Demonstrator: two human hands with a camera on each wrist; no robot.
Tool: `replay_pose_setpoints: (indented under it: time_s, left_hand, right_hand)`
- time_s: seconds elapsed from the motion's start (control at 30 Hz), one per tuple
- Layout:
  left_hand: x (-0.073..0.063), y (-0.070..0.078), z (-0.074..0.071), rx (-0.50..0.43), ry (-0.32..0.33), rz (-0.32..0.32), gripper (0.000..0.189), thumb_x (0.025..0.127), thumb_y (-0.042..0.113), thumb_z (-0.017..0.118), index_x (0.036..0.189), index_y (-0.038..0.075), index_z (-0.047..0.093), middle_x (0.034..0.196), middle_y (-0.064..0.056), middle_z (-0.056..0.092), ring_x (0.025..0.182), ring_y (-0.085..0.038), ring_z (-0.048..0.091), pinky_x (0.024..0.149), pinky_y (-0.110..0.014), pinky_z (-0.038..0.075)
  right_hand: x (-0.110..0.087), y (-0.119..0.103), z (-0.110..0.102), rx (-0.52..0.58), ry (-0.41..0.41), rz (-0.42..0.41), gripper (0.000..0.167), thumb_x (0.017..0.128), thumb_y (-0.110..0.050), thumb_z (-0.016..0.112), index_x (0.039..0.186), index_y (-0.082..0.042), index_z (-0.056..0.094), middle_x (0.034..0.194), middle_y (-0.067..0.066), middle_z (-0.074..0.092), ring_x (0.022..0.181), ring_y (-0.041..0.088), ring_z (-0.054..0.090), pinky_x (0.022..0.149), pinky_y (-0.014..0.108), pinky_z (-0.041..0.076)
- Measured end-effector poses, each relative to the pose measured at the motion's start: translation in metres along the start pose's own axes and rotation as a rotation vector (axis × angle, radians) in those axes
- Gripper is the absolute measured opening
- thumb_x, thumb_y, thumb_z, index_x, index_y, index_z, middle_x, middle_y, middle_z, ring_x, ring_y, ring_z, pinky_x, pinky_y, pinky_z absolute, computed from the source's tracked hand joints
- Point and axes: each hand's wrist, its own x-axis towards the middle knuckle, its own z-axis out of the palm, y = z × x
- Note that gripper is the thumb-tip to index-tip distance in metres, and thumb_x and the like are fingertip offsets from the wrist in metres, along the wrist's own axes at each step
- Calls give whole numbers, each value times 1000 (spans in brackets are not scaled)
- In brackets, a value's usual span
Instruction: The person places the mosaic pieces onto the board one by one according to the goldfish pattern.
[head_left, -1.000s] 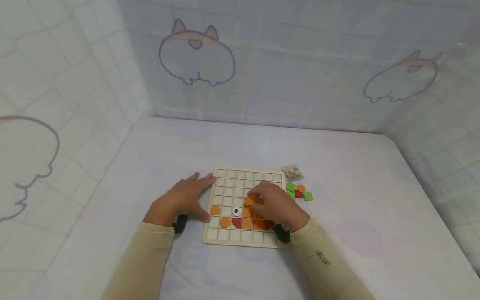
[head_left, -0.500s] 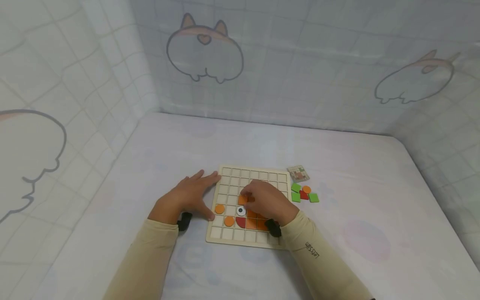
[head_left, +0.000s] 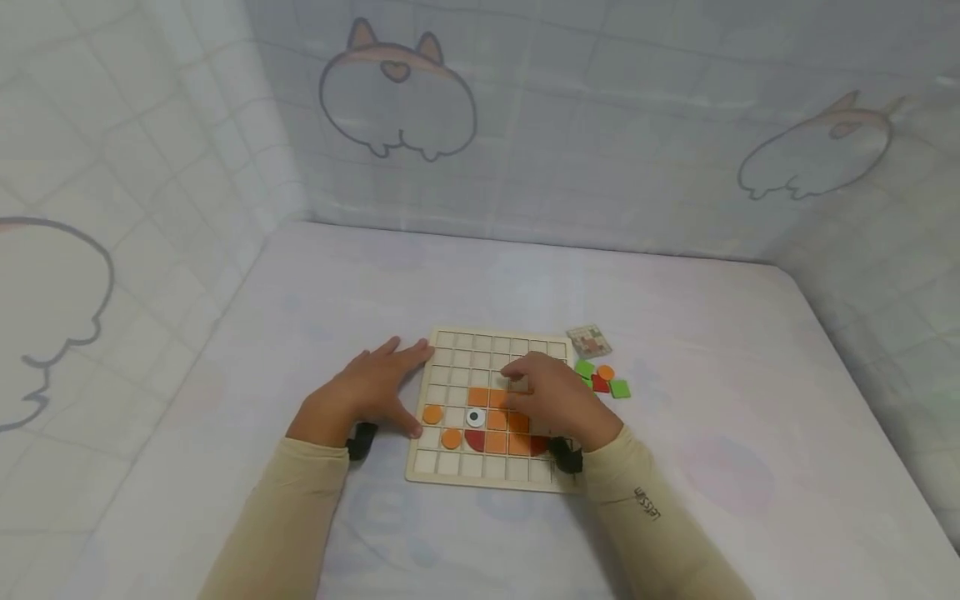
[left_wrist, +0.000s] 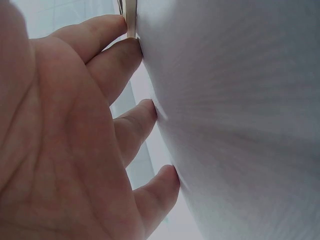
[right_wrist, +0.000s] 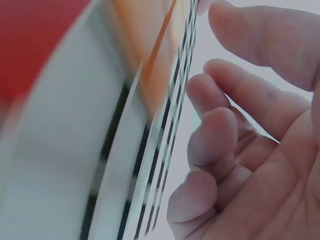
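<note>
A light wooden grid board (head_left: 442,360) lies flat on the table. My left hand (head_left: 360,396) is spread at its left edge, with thumb and fingertips touching the rim and table. Over the board's right half hovers my right hand (head_left: 562,402); in the right wrist view, thumb and loosely bent fingers (right_wrist: 215,135) hold nothing. An orange square tile (head_left: 478,397) sits in a cell directly above a round eye tile (head_left: 476,417). More orange squares and a red rounded tile (head_left: 475,440) sit nearby, partly hidden by the right hand. Two orange discs (head_left: 432,414) lie in left cells.
Beyond the board's right edge lie green squares (head_left: 620,389), an orange disc (head_left: 605,373) and a red piece (head_left: 600,383). A small patterned card (head_left: 590,341) rests behind them. Pale fabric walls (head_left: 570,167) surround the table at the back and sides.
My right hand moved left with an orange square, let it go in the cell above the eye tile, then drew back right. The left hand stays at the board's edge.
</note>
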Motion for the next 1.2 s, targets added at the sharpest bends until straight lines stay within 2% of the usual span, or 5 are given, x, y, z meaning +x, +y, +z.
replay_pose_setpoints:
  time_s: [0.2,0.4,0.6,0.9,1.2]
  left_hand:
    - [-4,-14,3,-23,3,-36,127,59,46,97,162,27,27,171,-2,20,159,-37,5,124,-67,10]
    - [-7,-28,6,-47,19,-53,129,57,48,98,163,26,27,171,-6,20,158,-40,5,123,-68,11]
    - [-8,-35,3,-49,28,-65,130,56,49,97,163,26,27,171,-9,19,157,-43,6,121,-71,11]
    - [-12,-41,-1,-52,28,-41,131,56,49,97,163,24,27,171,-8,20,157,-43,6,122,-70,11]
    - [-12,-40,-2,-58,34,-59,130,57,48,97,163,24,26,170,-10,20,157,-43,6,121,-71,10]
  right_hand:
    - [-9,36,-12,86,80,104,43,93,-23,72,134,-13,66,134,8,64,133,31,54,106,50,49]
    - [-16,71,-26,120,115,177,44,92,-22,72,135,-15,66,130,8,63,100,26,57,79,37,52]
    - [-24,98,-38,136,134,267,47,90,-17,71,136,-17,64,133,8,60,99,27,53,72,32,49]
    - [-16,107,-35,107,106,204,48,88,-11,70,136,-13,64,134,8,64,98,25,54,80,34,49]
    - [-17,87,-35,49,108,197,43,89,-12,68,132,-10,67,125,10,66,101,27,57,84,38,51]
